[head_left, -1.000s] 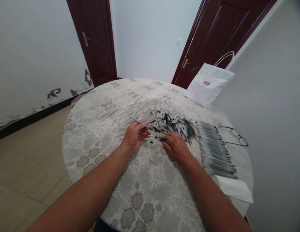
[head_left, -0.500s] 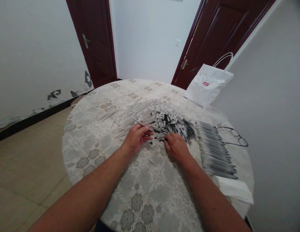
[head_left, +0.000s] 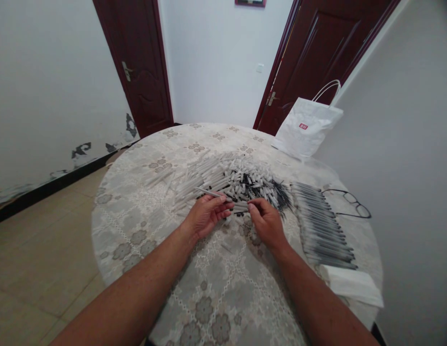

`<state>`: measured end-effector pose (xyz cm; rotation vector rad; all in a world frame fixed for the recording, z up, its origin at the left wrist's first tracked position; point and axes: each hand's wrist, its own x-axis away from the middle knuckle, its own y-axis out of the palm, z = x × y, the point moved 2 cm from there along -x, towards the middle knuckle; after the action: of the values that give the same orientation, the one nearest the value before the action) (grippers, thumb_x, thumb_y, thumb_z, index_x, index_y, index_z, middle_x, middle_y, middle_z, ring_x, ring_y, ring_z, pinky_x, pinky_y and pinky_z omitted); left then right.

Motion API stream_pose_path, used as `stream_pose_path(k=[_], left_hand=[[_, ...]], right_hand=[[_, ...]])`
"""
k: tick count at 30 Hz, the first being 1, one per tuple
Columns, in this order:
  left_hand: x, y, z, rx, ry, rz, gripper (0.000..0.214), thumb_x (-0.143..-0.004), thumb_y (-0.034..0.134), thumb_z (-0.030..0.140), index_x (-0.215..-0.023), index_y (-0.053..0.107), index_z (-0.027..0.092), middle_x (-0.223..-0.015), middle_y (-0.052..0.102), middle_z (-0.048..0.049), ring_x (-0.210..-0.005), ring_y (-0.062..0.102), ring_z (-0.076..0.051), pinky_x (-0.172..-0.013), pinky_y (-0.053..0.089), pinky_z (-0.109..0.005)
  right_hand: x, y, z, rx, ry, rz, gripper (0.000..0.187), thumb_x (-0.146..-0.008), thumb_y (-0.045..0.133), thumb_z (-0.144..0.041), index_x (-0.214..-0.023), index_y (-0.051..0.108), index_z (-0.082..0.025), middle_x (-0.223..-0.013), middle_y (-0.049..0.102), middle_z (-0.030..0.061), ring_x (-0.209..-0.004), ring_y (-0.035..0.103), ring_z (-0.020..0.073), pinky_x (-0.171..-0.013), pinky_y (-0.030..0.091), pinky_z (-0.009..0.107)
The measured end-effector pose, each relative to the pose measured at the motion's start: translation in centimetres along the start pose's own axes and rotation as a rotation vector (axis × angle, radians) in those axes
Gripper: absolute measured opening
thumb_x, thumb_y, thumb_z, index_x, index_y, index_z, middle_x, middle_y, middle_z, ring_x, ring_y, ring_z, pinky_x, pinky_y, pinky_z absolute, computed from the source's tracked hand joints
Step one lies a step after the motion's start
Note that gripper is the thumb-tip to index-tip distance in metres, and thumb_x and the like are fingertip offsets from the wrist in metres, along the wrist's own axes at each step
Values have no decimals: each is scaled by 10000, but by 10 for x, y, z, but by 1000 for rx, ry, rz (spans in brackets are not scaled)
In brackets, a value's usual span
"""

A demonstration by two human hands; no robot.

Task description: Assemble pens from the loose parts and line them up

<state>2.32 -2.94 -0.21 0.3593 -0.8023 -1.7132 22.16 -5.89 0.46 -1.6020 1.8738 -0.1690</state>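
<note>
1. Head view: toward the left of my round tabletop (head_left: 126, 221), covered in pale floral cloth, a few loose whitish plastic tubes (head_left: 159, 178) lie slightly apart.
2. Just right of them spreads a pile of long, translucent white plastic tubes (head_left: 204, 175).
3. My left hand (head_left: 211, 212) holds one slim, pale-grey plastic tube (head_left: 206, 192) between thumb and fingers; it slants over the pile's near edge.
4. Between my hands lie some small black pieces (head_left: 240, 214).
5. Behind them is a heap of short white plastic caps (head_left: 251, 168).
6. My right hand (head_left: 266, 221) keeps its thumb and forefinger narrow, near the held tube; I cannot tell whether anything is pinched there.
7. Beyond it, thin black rods (head_left: 282, 194) fan out.
8. Farther back stands a white bag (head_left: 305, 129) with a red label.
9. Grey, dark-ended pens (head_left: 322, 223) lie in a row.
10. Rightmost are a folded white packet (head_left: 355, 286) and black-framed glasses (head_left: 353, 204).
</note>
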Motion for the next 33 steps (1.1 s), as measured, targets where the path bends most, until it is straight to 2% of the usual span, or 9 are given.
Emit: stream_pose_path(k=[4, 7, 15, 30, 33], left_hand=[[2, 3, -3, -11, -23, -25, 218, -745, 799, 158, -908, 656, 128, -890, 726, -89, -859, 737, -223, -668, 600, -270], [4, 7, -3, -24, -35, -44, 211, -741, 798, 145, -900, 661, 123, -886, 731, -92, -857, 737, -220, -677, 601, -267], [5, 7, -6, -69, -36, -104, 240, -749, 807, 170, -952, 688, 122, -880, 742, -94, -837, 729, -192, -696, 602, -273], [5, 9, -10, -124, -35, -97, 276, -729, 826, 200, -971, 709, 137, -886, 748, -87, -792, 723, -179, -658, 592, -271], [5, 9, -10, -160, -18, -90, 277, -732, 827, 224, -966, 712, 132, -880, 745, -97, -795, 721, -184, -658, 585, -270]], right_hand=[[5, 7, -4, -316, 127, -72, 202, -903, 585, -369, -998, 644, -201, -809, 704, 23, -646, 611, 153, -594, 470, 259], [7, 12, -6, -402, 149, -95, 191, -874, 628, -354, -987, 638, -200, -824, 705, 25, -640, 609, 145, -576, 482, 250], [8, 15, -6, -449, 153, -85, 206, -896, 622, -379, -1001, 640, -203, -761, 655, 0, -622, 583, 137, -560, 486, 250], [8, 15, -9, -460, 129, -80, 195, -876, 637, -359, -992, 649, -203, -788, 677, 6, -645, 617, 143, -566, 502, 247], [9, 16, -8, -432, 108, -78, 199, -868, 653, -345, -1010, 657, -205, -863, 702, 23, -709, 639, 150, -613, 513, 252]])
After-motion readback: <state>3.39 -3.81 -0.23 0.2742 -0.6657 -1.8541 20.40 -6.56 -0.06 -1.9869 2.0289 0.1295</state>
